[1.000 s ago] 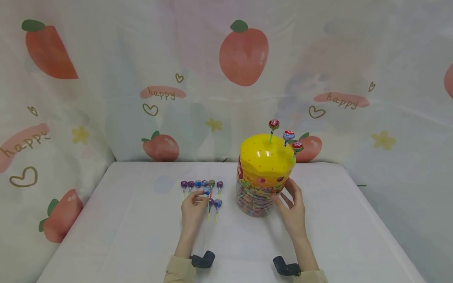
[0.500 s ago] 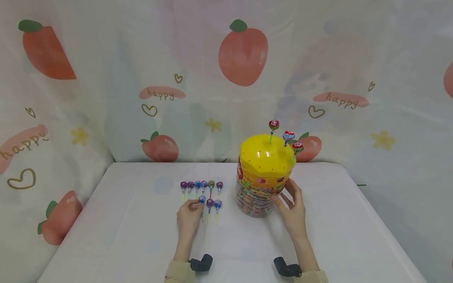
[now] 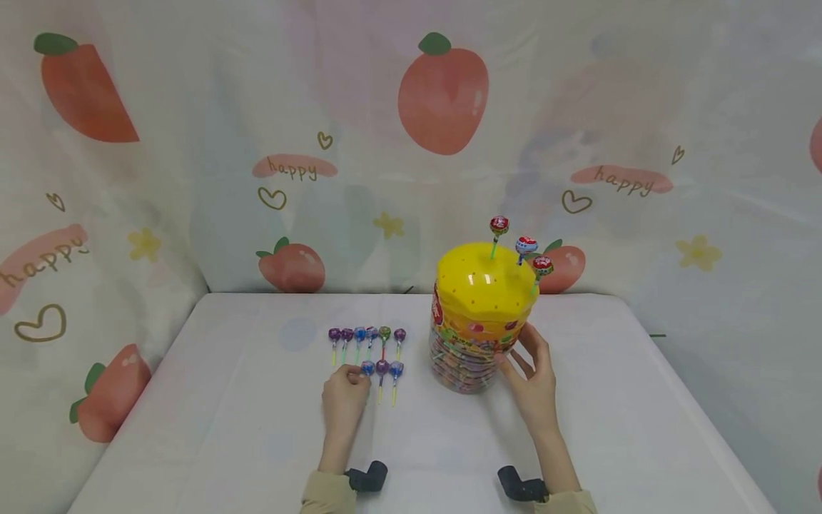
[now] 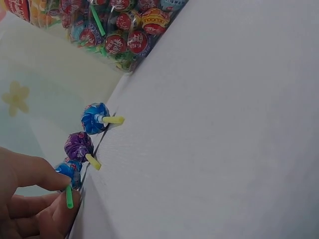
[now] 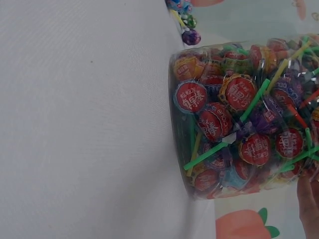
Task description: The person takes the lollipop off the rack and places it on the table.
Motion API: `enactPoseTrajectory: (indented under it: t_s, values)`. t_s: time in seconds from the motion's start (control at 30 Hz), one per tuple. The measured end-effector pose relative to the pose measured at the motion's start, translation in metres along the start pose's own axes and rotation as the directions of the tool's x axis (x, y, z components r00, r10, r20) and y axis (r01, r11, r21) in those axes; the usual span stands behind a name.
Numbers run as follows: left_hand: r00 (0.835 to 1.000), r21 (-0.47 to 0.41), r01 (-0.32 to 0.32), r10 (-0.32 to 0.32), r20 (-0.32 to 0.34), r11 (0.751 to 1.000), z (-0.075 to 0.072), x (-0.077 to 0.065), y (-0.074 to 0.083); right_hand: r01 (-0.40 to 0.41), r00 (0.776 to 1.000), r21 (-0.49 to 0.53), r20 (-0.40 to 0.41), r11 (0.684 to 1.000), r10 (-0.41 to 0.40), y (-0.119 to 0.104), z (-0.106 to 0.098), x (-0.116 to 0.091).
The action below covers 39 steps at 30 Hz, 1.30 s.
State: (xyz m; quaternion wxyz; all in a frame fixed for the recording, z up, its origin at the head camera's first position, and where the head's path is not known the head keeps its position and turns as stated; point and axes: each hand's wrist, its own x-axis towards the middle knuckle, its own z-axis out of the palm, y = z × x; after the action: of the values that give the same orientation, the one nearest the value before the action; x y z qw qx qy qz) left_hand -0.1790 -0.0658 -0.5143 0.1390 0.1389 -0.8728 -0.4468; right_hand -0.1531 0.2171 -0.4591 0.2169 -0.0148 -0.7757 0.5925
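Note:
My left hand (image 3: 344, 394) pinches a blue lollipop (image 4: 68, 173) with a green stick between thumb and fingers, low over the table. Beside it in the front row lie a purple lollipop (image 3: 382, 368) and another blue lollipop (image 3: 396, 370), both with yellow sticks. On the right, a clear jar (image 3: 464, 365) full of wrapped lollipops stands upright under a yellow lid (image 3: 486, 282) dotted with small holes. Three lollipops rise from the lid's far right part. My right hand (image 3: 534, 382) grips the jar's lower right side, thumb in front and fingers partly hidden behind.
Behind the front row, several lollipops lie side by side, a purple one (image 3: 334, 335) at the left end and another purple one (image 3: 400, 335) at the right. A white cloth covers the table (image 3: 225, 407). A fruit-printed curtain (image 3: 359, 86) hangs behind it.
My left hand has brought the blue lollipop down and slightly left, toward me, into line with the front pair. The right hand and the jar have stayed in place.

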Motion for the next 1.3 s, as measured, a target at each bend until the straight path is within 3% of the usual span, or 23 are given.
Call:
enactPoseTrajectory:
  t_s: [0.27,0.9,1.3]
  values:
    - [1.0,0.03,-0.011,0.011,0.016,0.999,-0.002,-0.003,0.004,-0.006,1.0,-0.008,-0.004,1.0,0.005,0.0,-0.001,0.0]
    - [1.0,-0.045,0.02,-0.019,0.023,0.999,-0.013,-0.005,0.008,-0.007,1.0,-0.014,-0.001,1.0,0.007,-0.003,-0.002,0.0]
    - [0.997,-0.13,-0.081,0.08,-0.016,0.988,-0.024,-0.011,0.035,-0.006,1.0,-0.016,0.005,1.0,0.006,-0.001,0.0,0.001]
